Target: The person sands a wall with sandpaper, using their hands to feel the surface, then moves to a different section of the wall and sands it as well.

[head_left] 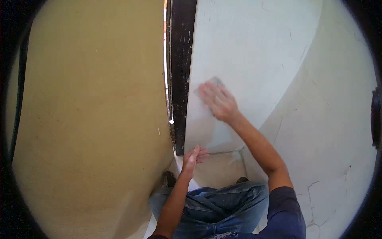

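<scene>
My right hand [218,102], blurred by motion, lies over a grey sheet that looks like sandpaper [217,81] and presses it flat against the white wall [254,51]. Corners of the sheet stick out past the fingers; the rest is hidden under the hand. Lower down, my left hand [193,158] is held up in front of the wall's foot near the dark door frame [184,71]. Its fingers are stretched out, and nothing shows in it.
A tan door panel [95,99] fills the left side, with a bright gap along its edge. On the right, a second wall face [326,151] has cracks. My legs in jeans [223,207] are bent low above the pale floor tiles [223,167].
</scene>
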`<state>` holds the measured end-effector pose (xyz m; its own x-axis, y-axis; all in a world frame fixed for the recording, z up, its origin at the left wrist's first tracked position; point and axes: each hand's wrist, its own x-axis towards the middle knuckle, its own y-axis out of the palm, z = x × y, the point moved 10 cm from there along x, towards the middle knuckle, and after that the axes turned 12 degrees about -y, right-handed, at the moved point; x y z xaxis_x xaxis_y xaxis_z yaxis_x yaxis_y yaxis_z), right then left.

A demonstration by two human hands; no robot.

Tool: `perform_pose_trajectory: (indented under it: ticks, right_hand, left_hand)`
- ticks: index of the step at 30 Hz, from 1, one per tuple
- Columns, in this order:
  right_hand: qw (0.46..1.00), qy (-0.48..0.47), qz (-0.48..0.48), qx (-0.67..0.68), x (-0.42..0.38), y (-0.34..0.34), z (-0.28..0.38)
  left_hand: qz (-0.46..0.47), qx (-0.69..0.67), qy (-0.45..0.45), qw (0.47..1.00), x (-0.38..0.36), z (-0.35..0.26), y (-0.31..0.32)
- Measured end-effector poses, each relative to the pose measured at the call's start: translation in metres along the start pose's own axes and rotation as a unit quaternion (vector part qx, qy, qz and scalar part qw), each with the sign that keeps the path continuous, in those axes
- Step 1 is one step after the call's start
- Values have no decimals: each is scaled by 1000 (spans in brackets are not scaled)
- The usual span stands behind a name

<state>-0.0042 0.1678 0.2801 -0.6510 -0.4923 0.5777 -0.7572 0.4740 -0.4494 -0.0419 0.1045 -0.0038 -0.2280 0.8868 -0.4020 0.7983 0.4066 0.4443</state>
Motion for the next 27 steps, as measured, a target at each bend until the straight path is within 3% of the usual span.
perform_pose_trajectory:
  ticks: [5,8,10,11,14,17,21,24,25,27]
  right_hand:
    - [970,112,-197,-89,81,-89,-122]
    - [965,94,-219,-112,98,-100,-137]
    - [989,56,-133,-40,81,-74,-105]
    - [997,-6,-71,-5,66,-55,-77]
    - [965,-172,135,144,5,-14,-8]
    - [933,-278,127,191,20,-36,-29]
    - [971,-231,34,-50,83,-89,-97]
    - [986,-133,5,-95,96,-98,-114]
    - [991,-134,-25,-12,83,-86,-101]
    - [977,-189,47,88,56,-47,-50]
  left_hand:
    - [3,12,5,1000,4,-2,5]
    - [-2,5,0,1000,4,-1,1]
    - [3,12,1,1000,5,-1,5]
    - [4,25,5,1000,3,-5,8]
    - [5,26,8,1000,-1,-3,8]
    - [-5,19,9,1000,2,1,3]
    - [-15,16,13,1000,-1,-8,3]
    - [-13,27,10,1000,3,-2,2]
    - [-9,28,14,999,3,-4,3]
    - [0,29,20,999,0,-6,7]
